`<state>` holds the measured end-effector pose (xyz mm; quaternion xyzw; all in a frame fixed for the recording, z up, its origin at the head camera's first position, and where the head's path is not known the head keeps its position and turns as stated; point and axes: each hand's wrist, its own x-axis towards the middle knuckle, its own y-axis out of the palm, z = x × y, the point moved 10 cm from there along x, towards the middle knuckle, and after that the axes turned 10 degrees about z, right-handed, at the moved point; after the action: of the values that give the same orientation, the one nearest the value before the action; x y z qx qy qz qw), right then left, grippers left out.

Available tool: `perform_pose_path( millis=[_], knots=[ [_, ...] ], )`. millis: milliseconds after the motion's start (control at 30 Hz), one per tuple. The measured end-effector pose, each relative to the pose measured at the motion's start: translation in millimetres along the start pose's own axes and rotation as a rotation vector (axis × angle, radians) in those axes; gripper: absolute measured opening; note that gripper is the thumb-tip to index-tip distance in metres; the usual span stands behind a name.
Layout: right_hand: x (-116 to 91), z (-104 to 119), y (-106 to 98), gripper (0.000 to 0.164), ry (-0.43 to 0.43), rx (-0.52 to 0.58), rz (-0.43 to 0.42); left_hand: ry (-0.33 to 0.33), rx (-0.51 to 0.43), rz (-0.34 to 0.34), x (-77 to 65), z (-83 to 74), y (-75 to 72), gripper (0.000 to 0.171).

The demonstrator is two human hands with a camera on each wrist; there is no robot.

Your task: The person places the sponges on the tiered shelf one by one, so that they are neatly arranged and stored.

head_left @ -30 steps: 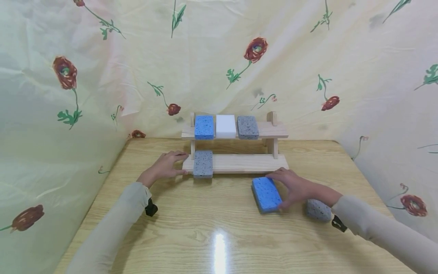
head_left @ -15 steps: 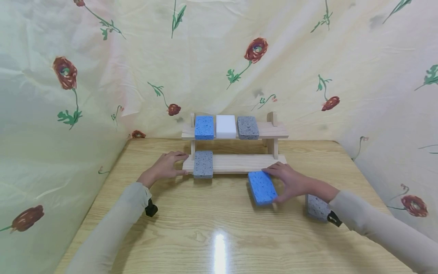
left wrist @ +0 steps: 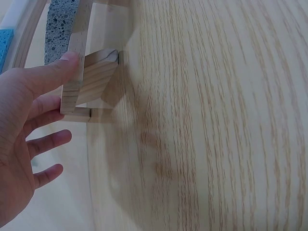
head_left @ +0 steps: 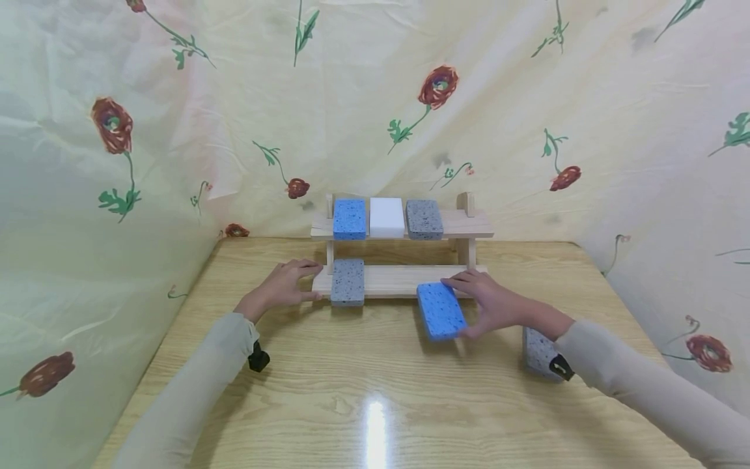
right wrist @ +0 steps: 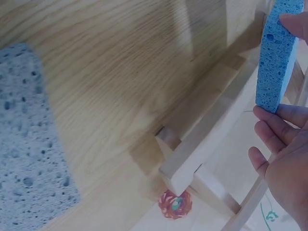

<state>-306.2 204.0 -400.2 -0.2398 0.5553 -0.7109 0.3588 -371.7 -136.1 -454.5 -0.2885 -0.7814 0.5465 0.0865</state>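
My right hand (head_left: 489, 301) pinches a blue speckled sponge (head_left: 441, 311) by its ends, thumb at the near end and fingers at the far end. The tilted sponge is held up just before the right part of the lower board of a two-tier wooden shelf (head_left: 404, 280). In the right wrist view the blue sponge (right wrist: 276, 57) sits between thumb and fingertips. My left hand (head_left: 282, 284) grips the left end of the lower board, thumb at its front edge (left wrist: 74, 79). Close by that hand, a grey sponge (head_left: 348, 282) lies on the lower board.
Along the upper board sit a blue sponge (head_left: 349, 219), a white sponge (head_left: 387, 217) and a dark grey sponge (head_left: 424, 219). Another grey sponge (head_left: 540, 352) lies on the wooden table (head_left: 316, 404), partly under my right forearm. Flowered cloth (head_left: 351, 98) surrounds the table's back and sides.
My right hand has carried the blue sponge leftward and away from me, up to the lower board. The left hand has stayed on the shelf's end.
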Motion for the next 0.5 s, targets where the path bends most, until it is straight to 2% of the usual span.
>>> perform_pose_path(
  millis=[500],
  knots=[
    [17.0, 7.4, -4.0, 0.102, 0.017, 0.018, -0.014, 0.016, -0.006, -0.012, -1.3, -2.5, -0.8, 0.074]
  ],
)
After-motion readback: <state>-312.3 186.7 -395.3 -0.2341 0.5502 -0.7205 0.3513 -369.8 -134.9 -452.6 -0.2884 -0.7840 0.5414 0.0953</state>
